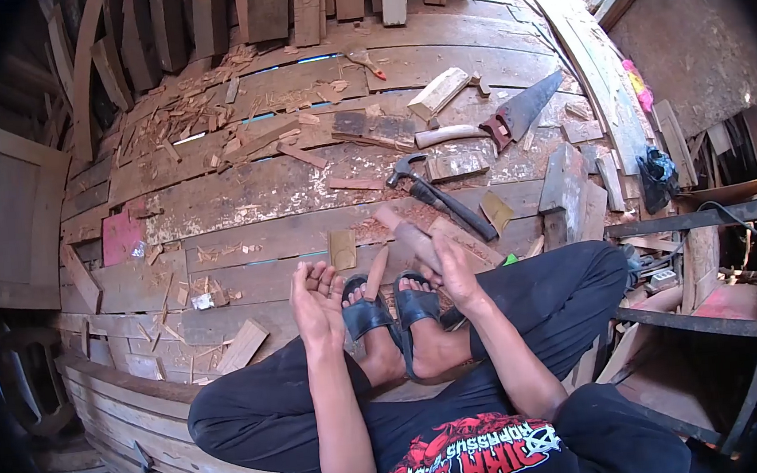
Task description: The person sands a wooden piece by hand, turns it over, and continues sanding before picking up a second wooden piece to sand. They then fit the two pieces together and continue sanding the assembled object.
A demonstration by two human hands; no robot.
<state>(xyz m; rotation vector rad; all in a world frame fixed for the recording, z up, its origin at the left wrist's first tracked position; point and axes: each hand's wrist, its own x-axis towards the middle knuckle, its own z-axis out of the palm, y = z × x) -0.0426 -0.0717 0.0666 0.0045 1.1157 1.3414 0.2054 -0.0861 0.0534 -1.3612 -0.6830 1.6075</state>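
My right hand [455,275] is closed around the lower end of a short piece of wood [408,234], pale at its tip and darker toward my fingers. My left hand [316,304] is raised with its palm turned inward, fingers loosely bent and apart, with nothing in it. A pointed sliver of wood [377,272] rests by my sandaled feet, between the two hands. Just beyond my left hand lies a tan rectangular piece [341,249] like sandpaper. A claw hammer [442,200] lies on the floor past the right hand, beside a second tan piece [496,210].
Farther off lie a handsaw [520,114], a pale wooden block [440,93] and a brush [363,60]. Wood shavings and offcuts litter the plank floor [242,194]. Boards lean along the back, a metal frame [697,216] stands at right, and stacked planks [144,415] sit at left.
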